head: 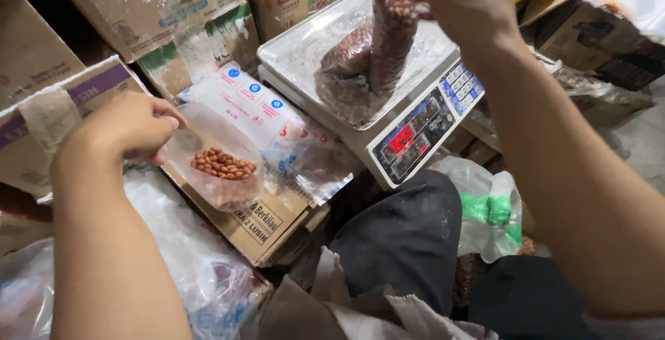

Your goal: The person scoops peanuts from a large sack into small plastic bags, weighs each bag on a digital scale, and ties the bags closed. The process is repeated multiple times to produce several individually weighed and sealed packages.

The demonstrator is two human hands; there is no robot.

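Note:
My left hand (128,128) grips a clear plastic scoop (215,156) with a small heap of red-brown peanuts (223,164) in it, held above a flat carton. My right hand (465,2) pinches the top of a tall clear bag of peanuts (391,31), which stands on the steel pan (298,49) of a white digital scale (415,132). A second, rounder bag of peanuts (346,54) lies on the pan behind it. The scale's red display is lit.
Cardboard cartons (159,7) are stacked at the back and left. A pack of clear plastic bags with blue dots (253,108) lies beside the scale. Crumpled plastic bags (201,264) lie at lower left, a green-and-white bag (488,212) under the scale. My dark-trousered knee (405,243) is below.

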